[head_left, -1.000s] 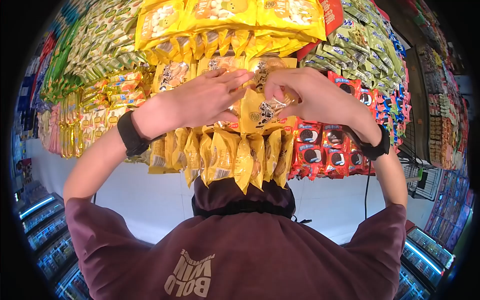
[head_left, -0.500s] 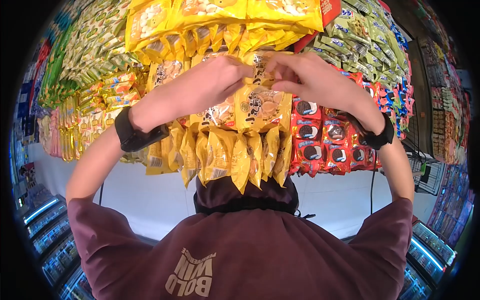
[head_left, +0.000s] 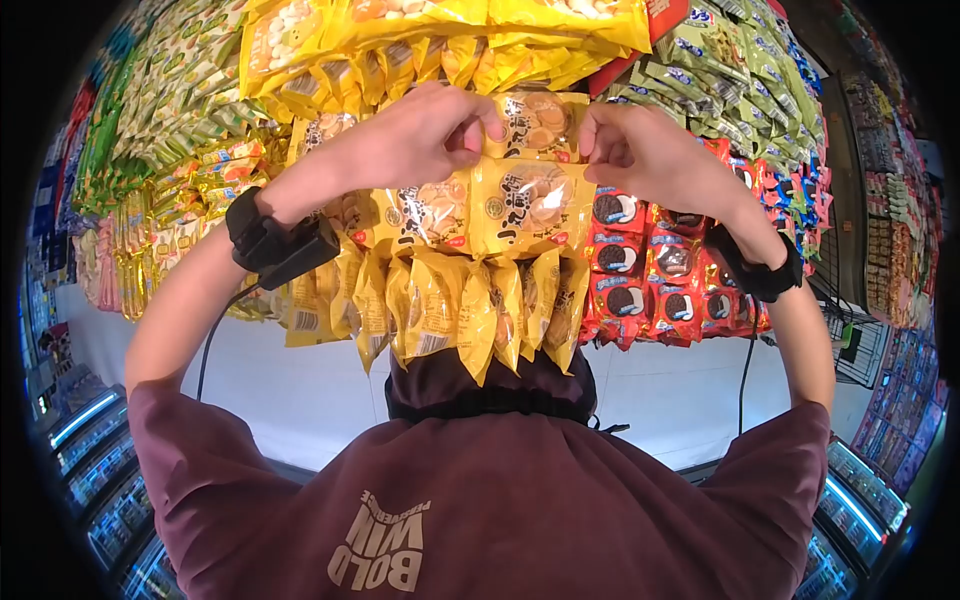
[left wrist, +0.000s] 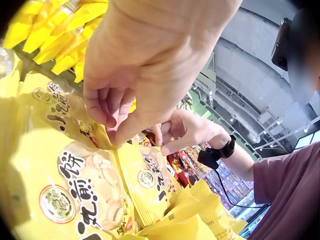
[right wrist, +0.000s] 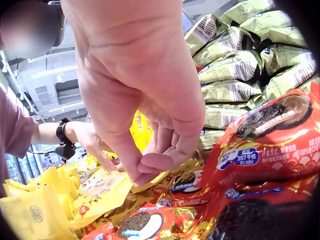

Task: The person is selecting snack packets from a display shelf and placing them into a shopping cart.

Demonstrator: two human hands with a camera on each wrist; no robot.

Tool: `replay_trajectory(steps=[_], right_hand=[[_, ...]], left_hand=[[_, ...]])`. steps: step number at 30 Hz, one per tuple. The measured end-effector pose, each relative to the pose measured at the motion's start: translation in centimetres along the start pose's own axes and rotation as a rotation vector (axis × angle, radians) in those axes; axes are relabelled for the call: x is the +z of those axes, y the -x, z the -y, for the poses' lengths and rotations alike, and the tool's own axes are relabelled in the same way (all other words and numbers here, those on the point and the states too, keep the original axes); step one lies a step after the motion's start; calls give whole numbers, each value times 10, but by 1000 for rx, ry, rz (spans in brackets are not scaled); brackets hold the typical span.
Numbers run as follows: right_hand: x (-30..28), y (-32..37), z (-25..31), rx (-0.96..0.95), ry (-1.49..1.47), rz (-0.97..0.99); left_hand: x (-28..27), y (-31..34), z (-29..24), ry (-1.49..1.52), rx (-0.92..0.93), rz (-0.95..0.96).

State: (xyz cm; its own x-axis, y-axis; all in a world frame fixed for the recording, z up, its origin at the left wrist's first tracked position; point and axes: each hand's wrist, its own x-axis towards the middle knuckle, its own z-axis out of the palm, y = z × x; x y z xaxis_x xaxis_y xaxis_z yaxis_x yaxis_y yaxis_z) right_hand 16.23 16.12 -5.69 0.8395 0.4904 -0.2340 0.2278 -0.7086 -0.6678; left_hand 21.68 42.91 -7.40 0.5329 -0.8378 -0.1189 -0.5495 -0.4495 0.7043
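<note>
Nearest the head camera is the person's maroon shirt, both arms raised from it toward a hanging snack display, each wrist in a black band. The left hand has its thumb and curled fingertips pinching the top left corner of a yellow biscuit packet - the left wrist view shows that pinch close up. The right hand pinches the packet's top right corner the same way, fingers bent against the thumb. The packet hangs between the two hands, upright, its printed face outward, touching a matching packet on its left. Just above it, between the hands, sits another biscuit packet. Below hangs a row of edge-on yellow packets. Red cookie packets lie just to the right; further off are green packets and large yellow bags.
</note>
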Motion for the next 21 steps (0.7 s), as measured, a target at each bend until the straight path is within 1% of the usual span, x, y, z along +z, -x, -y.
replay_trajectory(steps=[4,6,10,15,16,18,19,21], right_hand=[[-1,-3,2,8,12,6],[3,-4,0,-20,11,-25],[1,-3,0,-21,-24,4],[3,-6,-2,-6,18,41],[2,-6,1,-2,66,26],[0,-3,9,7,161,0],[2,-2,10,-76,198,-73],[6,0,13,-240,273,-224]], left_hand=[[1,1,2,10,-28,-7],[4,1,6,-7,2,-26],[5,3,6,-20,2,-52],[3,3,1,-91,-16,5],[2,2,0,-112,-28,18],[5,4,1,-223,139,-48],[6,5,1,-277,221,-80],[9,12,-5,-388,271,-114]])
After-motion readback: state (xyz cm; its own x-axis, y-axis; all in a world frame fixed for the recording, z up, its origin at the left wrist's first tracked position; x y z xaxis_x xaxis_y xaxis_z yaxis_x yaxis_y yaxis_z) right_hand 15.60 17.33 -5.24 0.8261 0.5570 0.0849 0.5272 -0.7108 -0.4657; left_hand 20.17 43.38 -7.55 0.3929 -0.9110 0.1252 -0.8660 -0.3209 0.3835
